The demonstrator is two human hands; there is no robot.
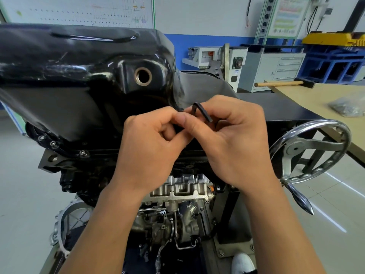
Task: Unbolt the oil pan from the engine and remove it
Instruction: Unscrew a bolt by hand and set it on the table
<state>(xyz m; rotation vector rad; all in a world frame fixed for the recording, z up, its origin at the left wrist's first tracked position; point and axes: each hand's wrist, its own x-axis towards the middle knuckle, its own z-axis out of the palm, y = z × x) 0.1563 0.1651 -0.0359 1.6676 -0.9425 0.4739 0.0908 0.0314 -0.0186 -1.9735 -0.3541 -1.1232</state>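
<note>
Glossy black steel oil pan (79, 76), bolted on; small flange bolts (82, 153) at 8 o'clock. Left hand (146, 147) and right hand (233, 141), fingers curled, pinch black L-shaped hex key (201, 111). Step, likely: unbolting. Next: seat tip squarely.

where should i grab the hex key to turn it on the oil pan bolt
Pinch the hex key by its free arm past the bend, coming from the right, where the right hand is. That arm sticks out sideways, so it works as a lever. The left hand holds the other arm near the oil pan; its tip is hidden.
</note>
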